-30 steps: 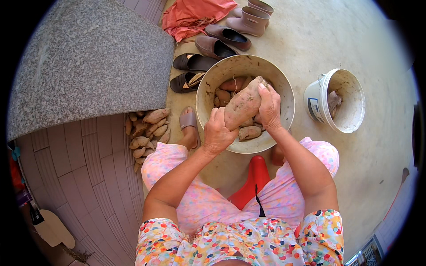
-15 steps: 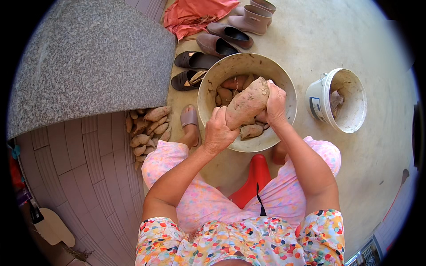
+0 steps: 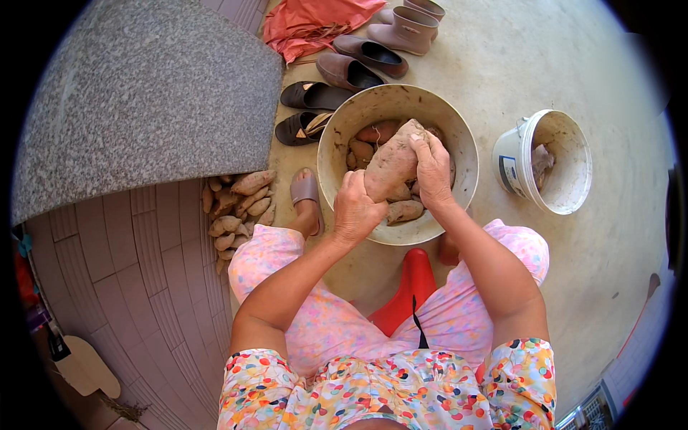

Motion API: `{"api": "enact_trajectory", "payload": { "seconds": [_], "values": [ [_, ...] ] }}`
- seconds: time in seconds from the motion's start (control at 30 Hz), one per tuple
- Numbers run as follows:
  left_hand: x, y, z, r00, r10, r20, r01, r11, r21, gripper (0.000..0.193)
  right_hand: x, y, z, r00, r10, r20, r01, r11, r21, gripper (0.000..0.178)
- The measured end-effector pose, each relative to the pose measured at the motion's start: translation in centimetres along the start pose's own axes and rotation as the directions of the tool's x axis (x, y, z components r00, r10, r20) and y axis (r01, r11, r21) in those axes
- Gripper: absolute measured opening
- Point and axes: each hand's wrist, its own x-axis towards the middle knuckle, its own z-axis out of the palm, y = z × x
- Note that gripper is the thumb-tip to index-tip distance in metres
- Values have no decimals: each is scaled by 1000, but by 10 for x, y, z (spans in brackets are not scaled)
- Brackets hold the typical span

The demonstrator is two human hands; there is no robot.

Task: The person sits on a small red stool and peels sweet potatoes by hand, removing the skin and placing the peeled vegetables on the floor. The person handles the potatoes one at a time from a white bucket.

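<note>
A large, soil-dusted sweet potato [image 3: 390, 163] is held over a wide pale bucket [image 3: 327, 154] between my knees. My left hand [image 3: 356, 208] is closed round its lower left end. Near the upper right end, my right hand [image 3: 432, 168] grips its side, thumb lying along the skin. Beneath it, inside the bucket, lie several smaller sweet potatoes [image 3: 405, 211], partly hidden by my hands and the big one.
A white bucket [image 3: 505, 172] with some brownish scraps stands to the right. More sweet potatoes [image 3: 251, 183] are piled left, against a tiled wall below a granite slab [image 3: 158, 93]. Shoes [image 3: 351, 72], boots [image 3: 405, 32] and a red sack [image 3: 312, 21] lie beyond. A red stool [image 3: 412, 287] is under me.
My right hand has shifted slightly left and down along the sweet potato. The sweet potato has turned a little in my grip, and my left hand stays nearly in place.
</note>
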Motion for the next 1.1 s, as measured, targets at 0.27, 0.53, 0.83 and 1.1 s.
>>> {"api": "enact_trajectory", "payload": {
  "seconds": [0.27, 0.53, 0.83, 1.1],
  "values": [
    [0, 1, -3, 999, 29, -23, -27, 997, 67, 46, 5, 2, -8, 970, -225, -97, 166, 895, -414, 33],
    [-2, 9, -5, 999, -44, -26, 47, 992, 114, 46, 9, 7, -4, 931, 347, -111, -262, 850, 457, 30],
    [-1, 20, 2, 984, 173, 51, -179, 971, 159, 56, 14, 2, -7, 860, 511, 7, -402, 668, 626, 40],
    [5, 20, 0, 945, 320, 70, -319, 851, 417, 46, 22, -1, -11, 886, 460, -54, -329, 707, 627, 35]
  ]
}}
